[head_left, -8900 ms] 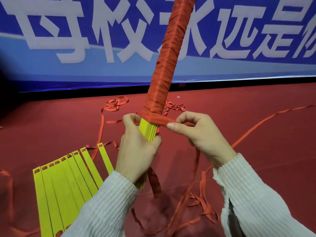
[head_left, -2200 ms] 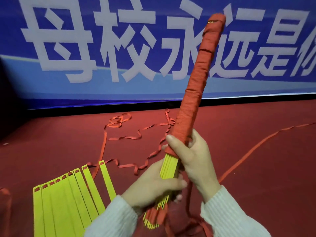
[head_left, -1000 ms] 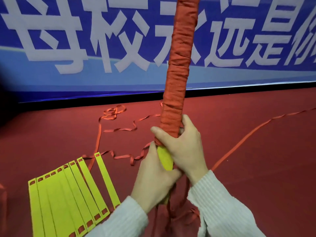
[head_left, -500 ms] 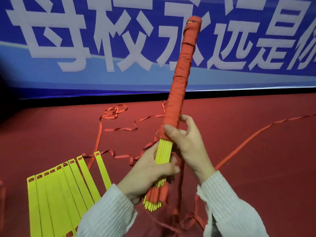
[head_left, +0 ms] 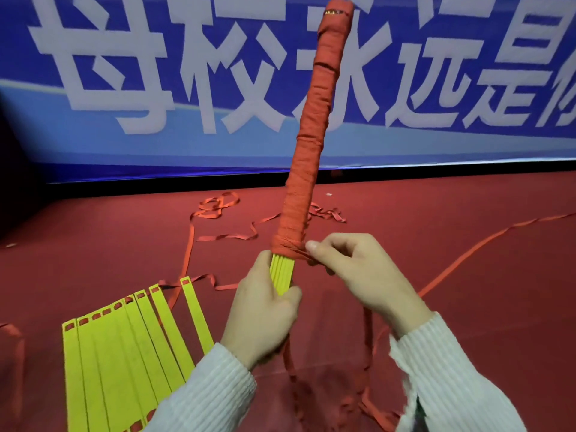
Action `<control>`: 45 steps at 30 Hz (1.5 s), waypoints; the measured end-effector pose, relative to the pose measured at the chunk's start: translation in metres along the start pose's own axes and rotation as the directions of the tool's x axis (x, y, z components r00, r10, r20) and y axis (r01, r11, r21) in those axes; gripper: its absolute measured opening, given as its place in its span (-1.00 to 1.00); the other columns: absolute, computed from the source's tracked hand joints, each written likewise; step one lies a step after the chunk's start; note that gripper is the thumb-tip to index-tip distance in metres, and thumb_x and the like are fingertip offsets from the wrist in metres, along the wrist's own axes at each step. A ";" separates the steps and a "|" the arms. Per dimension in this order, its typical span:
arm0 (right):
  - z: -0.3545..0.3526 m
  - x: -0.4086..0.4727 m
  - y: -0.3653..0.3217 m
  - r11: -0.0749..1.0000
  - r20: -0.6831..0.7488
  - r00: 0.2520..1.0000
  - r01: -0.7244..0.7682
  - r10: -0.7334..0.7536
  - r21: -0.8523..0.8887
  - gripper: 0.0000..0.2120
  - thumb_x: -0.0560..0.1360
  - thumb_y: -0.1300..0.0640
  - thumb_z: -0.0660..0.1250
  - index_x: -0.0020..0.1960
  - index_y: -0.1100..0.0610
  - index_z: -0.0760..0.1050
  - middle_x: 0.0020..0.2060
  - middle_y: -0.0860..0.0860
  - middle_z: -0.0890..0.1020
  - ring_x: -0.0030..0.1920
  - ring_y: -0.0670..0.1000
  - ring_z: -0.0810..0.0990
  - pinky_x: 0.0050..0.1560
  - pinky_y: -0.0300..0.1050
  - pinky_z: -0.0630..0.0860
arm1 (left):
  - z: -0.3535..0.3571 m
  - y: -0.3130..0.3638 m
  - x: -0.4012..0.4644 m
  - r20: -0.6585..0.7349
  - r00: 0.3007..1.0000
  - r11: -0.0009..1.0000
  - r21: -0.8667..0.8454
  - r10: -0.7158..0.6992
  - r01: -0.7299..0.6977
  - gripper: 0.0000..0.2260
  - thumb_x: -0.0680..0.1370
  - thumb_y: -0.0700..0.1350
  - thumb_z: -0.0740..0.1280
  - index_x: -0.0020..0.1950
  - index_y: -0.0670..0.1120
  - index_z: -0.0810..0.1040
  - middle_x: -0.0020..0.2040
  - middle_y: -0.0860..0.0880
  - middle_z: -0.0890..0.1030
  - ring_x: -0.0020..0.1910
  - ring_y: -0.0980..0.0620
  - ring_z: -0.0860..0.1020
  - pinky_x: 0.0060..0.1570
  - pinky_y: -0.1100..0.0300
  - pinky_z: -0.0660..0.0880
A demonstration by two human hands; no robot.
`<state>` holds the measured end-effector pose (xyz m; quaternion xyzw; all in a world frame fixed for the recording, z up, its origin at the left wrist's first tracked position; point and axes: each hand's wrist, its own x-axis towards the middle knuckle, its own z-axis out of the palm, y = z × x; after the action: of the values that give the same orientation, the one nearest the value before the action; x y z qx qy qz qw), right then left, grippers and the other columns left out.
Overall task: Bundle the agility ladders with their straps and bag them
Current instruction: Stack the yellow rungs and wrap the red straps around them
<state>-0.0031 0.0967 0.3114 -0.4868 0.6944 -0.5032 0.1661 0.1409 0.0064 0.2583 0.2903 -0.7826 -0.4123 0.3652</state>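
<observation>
The ladder bundle (head_left: 311, 145), a stack of yellow rungs wound almost end to end in orange strap, stands nearly upright in mid-air, tilted a little to the right, its top against the blue banner (head_left: 156, 88). Only a short stretch of bare yellow shows below the wrapping. The left hand (head_left: 265, 310) grips that bare lower part, fingers curled round it and thumb along the rungs. The right hand (head_left: 358, 269) sits just beside the bundle at the lowest turn of the wrap, thumb and fingers pinching the strap (head_left: 300, 252) where it leaves the bundle; how much slack it holds is hard to tell behind the fingers. Loose strap hangs down between the white sleeves to the red floor (head_left: 467, 291). A second ladder (head_left: 124, 353) lies flat at lower left, its yellow rungs fanned side by side, with more orange strap trailing across the floor behind.
</observation>
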 end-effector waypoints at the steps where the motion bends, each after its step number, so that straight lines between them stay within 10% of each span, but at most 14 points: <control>1: 0.000 -0.001 -0.001 0.999 0.032 0.999 -0.006 0.004 0.047 -0.68 0.60 -0.02 0.41 -0.24 0.17 0.61 -0.45 -0.16 0.48 -0.41 -0.21 0.37 -0.30 -0.28 0.30 | -0.001 -0.001 0.000 -0.025 1.000 0.999 0.043 -0.002 0.003 -0.81 0.45 -0.15 0.40 -0.02 0.02 0.44 -0.34 -0.02 0.52 -0.35 -0.08 0.49 -0.24 -0.17 0.49; 9: -0.001 -0.004 -0.006 0.968 0.096 0.992 0.059 -0.085 0.246 -0.98 0.55 0.29 0.44 -0.05 0.25 0.62 -0.48 -0.22 0.53 -0.48 -0.24 0.44 -0.38 -0.44 0.34 | 0.001 0.004 -0.001 -0.106 0.994 0.982 0.188 0.020 0.000 -0.75 0.49 -0.15 0.42 -0.02 0.05 0.36 -0.31 0.02 0.50 -0.30 -0.10 0.48 -0.31 -0.03 0.40; 23: 0.020 -0.004 -0.010 0.977 0.084 0.994 -0.092 0.077 0.192 -0.62 0.50 0.38 0.13 -0.31 0.05 0.56 -0.44 -0.03 0.57 -0.39 -0.04 0.44 -0.39 -0.16 0.37 | 0.007 0.004 -0.004 -0.193 0.981 0.962 0.264 -0.021 0.073 -0.71 0.54 -0.08 0.41 0.06 0.08 0.29 -0.17 0.05 0.57 -0.15 -0.17 0.60 -0.19 -0.07 0.51; 29: 0.021 -0.006 -0.011 0.543 0.522 0.822 -0.552 0.227 0.633 -0.78 0.44 0.31 0.06 -0.15 0.04 0.39 -0.48 -0.06 0.17 -0.53 -0.15 0.02 -0.61 -0.34 -0.02 | 0.001 0.006 0.001 -0.257 0.966 0.943 0.328 0.039 0.049 -0.65 0.55 -0.06 0.39 0.18 0.07 0.25 -0.09 0.04 0.54 -0.07 -0.22 0.60 -0.22 0.01 0.34; 33: 0.022 -0.010 -0.009 0.910 0.364 0.926 -0.231 0.097 0.345 -0.78 0.56 0.14 0.42 0.05 0.00 0.37 -0.38 -0.02 0.48 -0.45 -0.05 0.30 -0.47 -0.21 0.24 | -0.006 0.004 0.003 -0.269 0.962 0.935 0.349 0.039 0.060 -0.64 0.54 -0.04 0.40 0.14 0.08 0.23 -0.02 -0.02 0.59 -0.04 -0.28 0.61 -0.21 -0.08 0.46; 36: 0.022 -0.008 -0.009 0.966 0.148 0.979 0.100 -0.139 0.240 -0.67 0.54 0.28 0.45 0.15 -0.04 0.44 -0.08 0.08 0.64 -0.25 -0.07 0.55 -0.22 -0.23 0.45 | -0.007 0.004 0.002 -0.274 0.961 0.927 0.366 0.027 0.079 -0.65 0.55 -0.02 0.40 0.14 0.05 0.24 0.01 -0.03 0.60 -0.01 -0.29 0.61 -0.17 -0.11 0.49; 45: 0.043 -0.001 0.002 0.966 -0.035 0.989 -0.129 0.140 0.225 -0.65 0.49 0.39 0.13 -0.12 -0.02 0.53 -0.41 -0.07 0.59 -0.34 -0.06 0.51 -0.22 -0.05 0.43 | -0.003 0.004 0.002 -0.273 0.962 0.902 0.419 0.012 0.108 -0.60 0.54 -0.03 0.42 0.15 0.10 0.20 0.03 0.03 0.53 0.02 -0.25 0.62 -0.20 -0.03 0.42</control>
<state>0.0273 0.0745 0.2909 -0.4039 0.6692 -0.5774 0.2356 0.1418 0.0054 0.2635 0.4363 -0.7896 -0.1954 0.3847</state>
